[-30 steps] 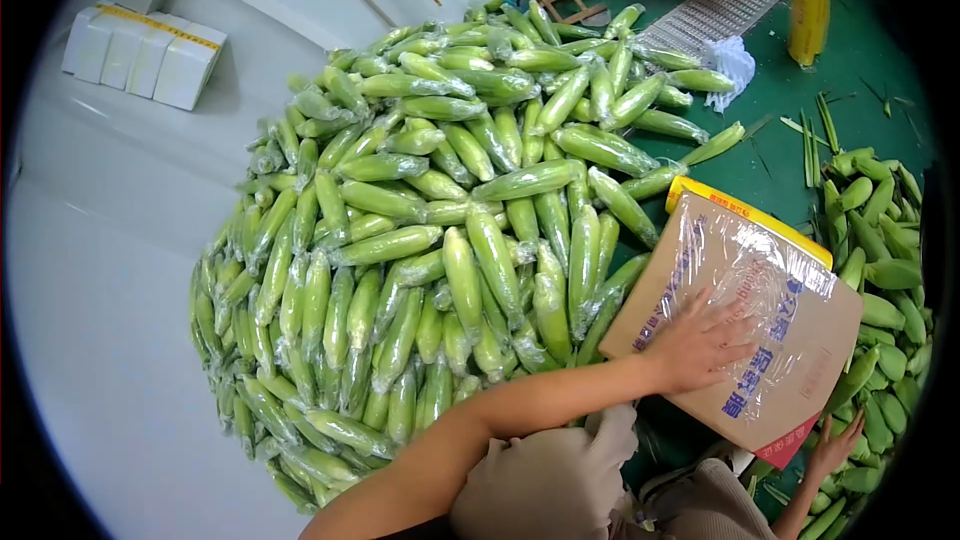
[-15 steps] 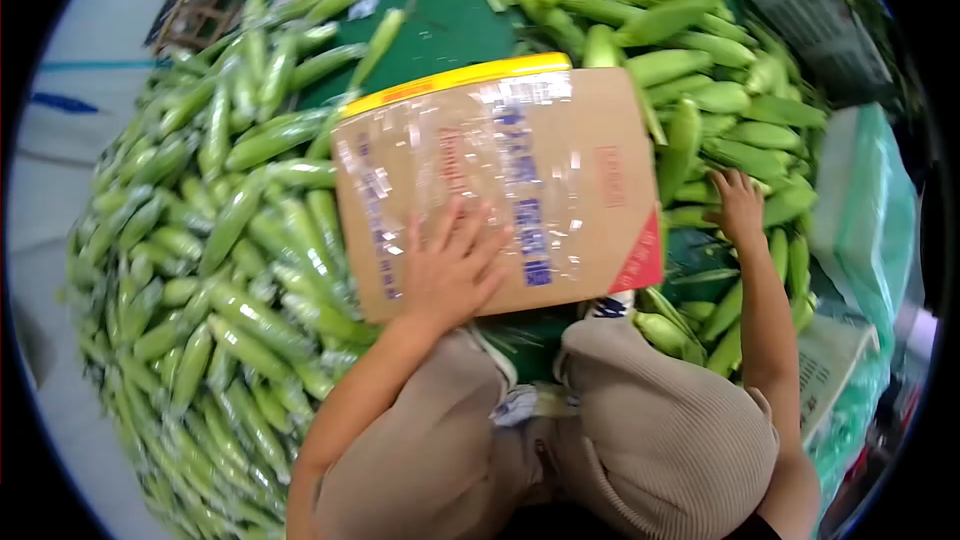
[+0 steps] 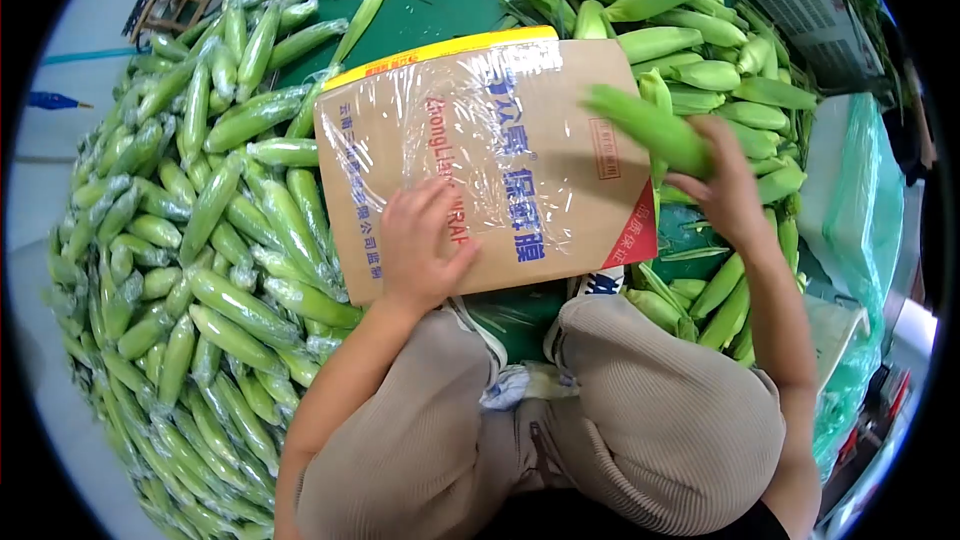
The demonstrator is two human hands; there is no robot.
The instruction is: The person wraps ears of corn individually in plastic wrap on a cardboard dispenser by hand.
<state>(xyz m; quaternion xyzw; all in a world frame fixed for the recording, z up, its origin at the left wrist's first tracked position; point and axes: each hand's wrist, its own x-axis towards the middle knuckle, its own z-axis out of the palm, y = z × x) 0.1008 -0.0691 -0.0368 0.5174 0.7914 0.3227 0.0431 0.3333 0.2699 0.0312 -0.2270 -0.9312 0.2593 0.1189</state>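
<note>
A green ear of corn in its husk [image 3: 645, 128] is gripped at one end by my right hand [image 3: 728, 180]. It points leftward over the right part of a cardboard box [image 3: 585, 225]. Clear plastic film [image 3: 400, 130] lies across the box top, which carries blue and red printing and a yellow strip on its far edge. My left hand [image 3: 425, 250] rests on the box's near left area, fingers extended and thumb apart, with no object in it.
Film-wrapped corn ears [image 3: 230, 320] are heaped on the left. Unwrapped ears [image 3: 750, 115] form a pile on the right. A grey crate [image 3: 800, 10] stands at the far right, near green plastic sheeting [image 3: 850, 220]. Green flooring [image 3: 430, 0] shows beyond the box.
My right hand has come up and left from the right pile, now with an ear of corn in it. My left hand has shifted slightly left on the box, its fingers less spread.
</note>
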